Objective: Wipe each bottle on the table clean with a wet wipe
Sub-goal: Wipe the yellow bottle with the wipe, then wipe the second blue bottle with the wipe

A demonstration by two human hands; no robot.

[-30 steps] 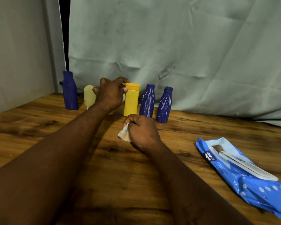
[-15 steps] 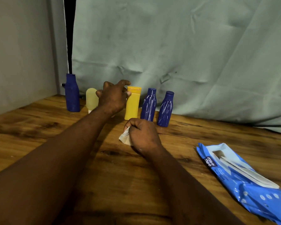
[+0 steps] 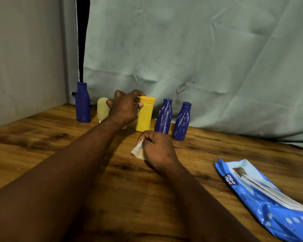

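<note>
Right hand [image 3: 157,149] holds the wet wipe [image 3: 137,151]; left hand [image 3: 124,109] is at the yellow bottle [image 3: 144,116].

Your right hand rests low over the bench [image 3: 42,137], fingers curled round the crumpled white wipe. Your left hand is curled beside the yellow bottle's cap, thumb tip touching it; whether it grips anything cannot be told. All bottles stand upright along the cloth backdrop [image 3: 199,58]: far-left blue bottle [image 3: 82,103], pale bottle [image 3: 102,109], yellow bottle, then second blue bottle [image 3: 164,117] and third blue bottle [image 3: 181,122], both streaked white. The bottles are opaque; contents are not visible. The blue wipes pack [image 3: 269,201] lies flat to your right.
</note>
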